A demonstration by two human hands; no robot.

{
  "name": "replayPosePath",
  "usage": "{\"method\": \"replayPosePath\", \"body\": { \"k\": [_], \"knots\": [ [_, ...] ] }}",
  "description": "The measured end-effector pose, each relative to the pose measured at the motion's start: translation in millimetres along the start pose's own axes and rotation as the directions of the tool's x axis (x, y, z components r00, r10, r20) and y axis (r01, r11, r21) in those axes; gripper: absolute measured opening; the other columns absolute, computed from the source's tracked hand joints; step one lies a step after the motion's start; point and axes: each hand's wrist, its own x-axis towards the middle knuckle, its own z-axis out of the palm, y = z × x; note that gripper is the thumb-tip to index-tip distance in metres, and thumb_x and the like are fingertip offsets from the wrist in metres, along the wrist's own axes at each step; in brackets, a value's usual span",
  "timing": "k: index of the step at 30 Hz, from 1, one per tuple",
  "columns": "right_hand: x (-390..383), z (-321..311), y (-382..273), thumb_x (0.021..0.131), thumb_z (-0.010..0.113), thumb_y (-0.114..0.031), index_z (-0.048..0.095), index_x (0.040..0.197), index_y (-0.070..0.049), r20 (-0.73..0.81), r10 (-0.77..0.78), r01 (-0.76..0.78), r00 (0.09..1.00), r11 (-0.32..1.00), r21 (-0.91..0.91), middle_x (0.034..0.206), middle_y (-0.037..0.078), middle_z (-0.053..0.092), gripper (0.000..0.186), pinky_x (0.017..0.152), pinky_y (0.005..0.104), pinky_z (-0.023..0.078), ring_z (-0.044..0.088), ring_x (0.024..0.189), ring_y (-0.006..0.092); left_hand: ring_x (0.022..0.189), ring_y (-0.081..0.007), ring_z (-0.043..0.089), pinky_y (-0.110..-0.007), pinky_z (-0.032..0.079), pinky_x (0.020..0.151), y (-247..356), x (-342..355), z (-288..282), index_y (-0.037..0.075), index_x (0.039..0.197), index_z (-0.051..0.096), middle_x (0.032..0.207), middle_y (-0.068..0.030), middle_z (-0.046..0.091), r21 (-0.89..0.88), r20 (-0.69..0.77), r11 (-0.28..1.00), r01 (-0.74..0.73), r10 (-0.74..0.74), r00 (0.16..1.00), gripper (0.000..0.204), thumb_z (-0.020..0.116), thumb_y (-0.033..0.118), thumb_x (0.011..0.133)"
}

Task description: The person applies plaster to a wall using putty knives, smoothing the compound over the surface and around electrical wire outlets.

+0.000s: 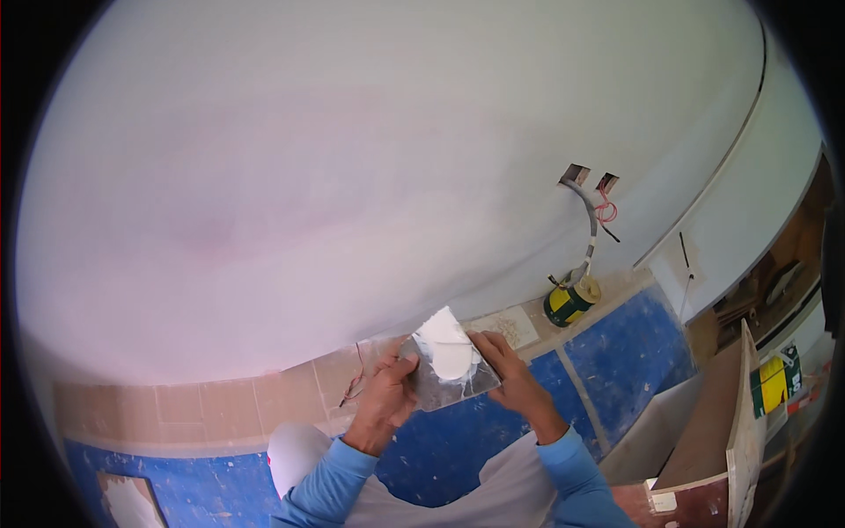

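Note:
A grey metal plate (421, 384) carries a heap of white paste (451, 352), and some of it is smeared on the metal. My left hand (387, 392) grips the plate's left side, thumb along its edge. My right hand (519, 378) is closed on the plate's right side; most of its fingertips are hidden behind the metal. Both blue-sleeved forearms come up from the lower edge.
A pale wall (290, 167) has two openings with cables (588, 216) above a green-and-yellow can (570, 304). Along it run beige tiles (220, 414) and blue sheeting (625, 352). Right are wooden boards (704, 422) and another container (773, 378); bottom left lies a board (128, 502).

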Motion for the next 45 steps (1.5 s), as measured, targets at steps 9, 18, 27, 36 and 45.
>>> {"method": "replayPosePath", "body": {
  "k": [9,18,27,36,45],
  "knots": [
    [-30.4,10.3,59.3,0.082,0.065,-0.001,0.057,0.127,0.006,0.3,0.504,-0.231,0.81,-0.196,0.953,0.117,0.018,0.066,0.047,0.087,0.0412,0.058,0.069,0.099,0.0294,0.09,-0.0134,0.064,-0.027,0.053,0.071,14.9,3.2,-15.8,0.0,0.128,0.053,0.106,-0.0066,0.065,0.238,-0.003,0.97,-0.055,0.057,0.998,0.03,0.048,0.009,0.1],
    [2.3,-58.5,7.5,0.086,0.067,-0.002,0.062,0.118,0.003,-0.314,0.541,-0.001,0.781,0.503,0.864,0.106,0.01,0.069,0.032,0.083,0.0379,0.057,0.07,0.09,0.0226,0.07,-0.0123,0.064,-0.025,0.052,0.053,34.1,-10.0,-3.6,-0.001,0.124,0.053,0.096,-0.0041,0.066,0.135,0.055,0.989,-0.066,0.059,0.997,0.029,0.05,0.011,0.098],
    [161.0,-234.8,-12.8,0.083,0.054,0.003,0.066,0.12,-0.007,-0.605,-0.61,-0.095,0.511,0.66,-0.746,0.12,0.012,0.065,0.04,0.107,0.0541,0.03,0.057,0.112,0.0317,0.073,-0.0173,0.067,-0.029,0.053,0.047,51.0,1.7,-14.6,-0.003,0.121,0.054,0.097,-0.0109,0.066,0.258,-0.02,0.959,-0.12,0.129,0.991,0.029,0.045,0.011,0.097],
    [200.4,-221.6,19.8,0.06,0.056,-0.003,0.068,0.113,-0.012,-0.626,-0.55,0.073,0.552,0.78,-0.621,0.113,0.006,0.066,0.055,0.101,0.0566,0.032,0.058,0.111,0.0307,0.079,-0.0154,0.065,-0.029,0.053,0.059,59.3,-15.1,-15.2,-0.002,0.119,0.056,0.098,-0.0102,0.066,0.312,0.007,0.941,-0.134,0.139,0.99,0.028,0.047,0.014,0.098],
    [133.8,7.2,85.5,0.066,0.073,-0.017,0.067,0.117,-0.008,-0.58,-0.365,-0.047,0.728,0.818,-0.573,0.123,0.008,0.06,0.052,0.102,0.0735,0.023,0.054,0.112,0.0337,0.09,-0.0162,0.065,-0.028,0.053,0.071,54.3,-17.0,-2.4,-0.002,0.123,0.055,0.107,-0.009,0.065,0.307,-0.009,0.943,-0.131,0.14,0.99,0.03,0.048,0.015,0.098]
  ]
}}
